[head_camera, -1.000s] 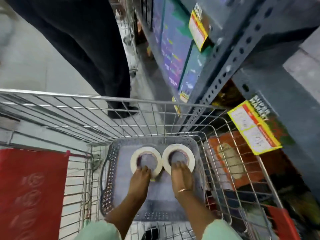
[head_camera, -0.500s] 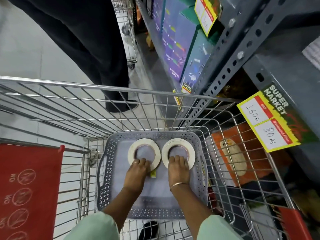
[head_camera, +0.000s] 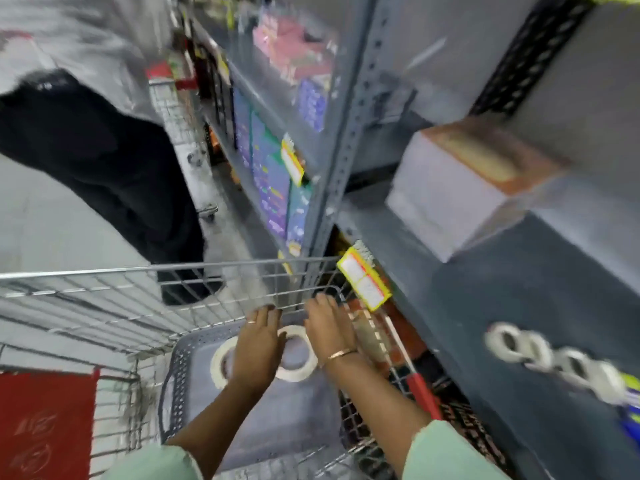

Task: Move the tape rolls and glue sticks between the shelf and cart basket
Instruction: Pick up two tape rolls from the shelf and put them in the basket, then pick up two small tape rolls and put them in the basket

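Down in the grey plastic tray [head_camera: 180, 358] inside the wire cart [head_camera: 104, 271], two white tape rolls [head_camera: 298, 374] lie flat, side by side. Left hand [head_camera: 258, 348] and right hand [head_camera: 329, 329] hover above them, fingers spread, gripping nothing. More tape rolls [head_camera: 540, 355] sit in a row on the dark shelf [head_camera: 502, 289] to the right. They look light and stiff; I'd pinch each across its rim and hollow core. Yellow price tags [head_camera: 365, 284] are too blurred to read.
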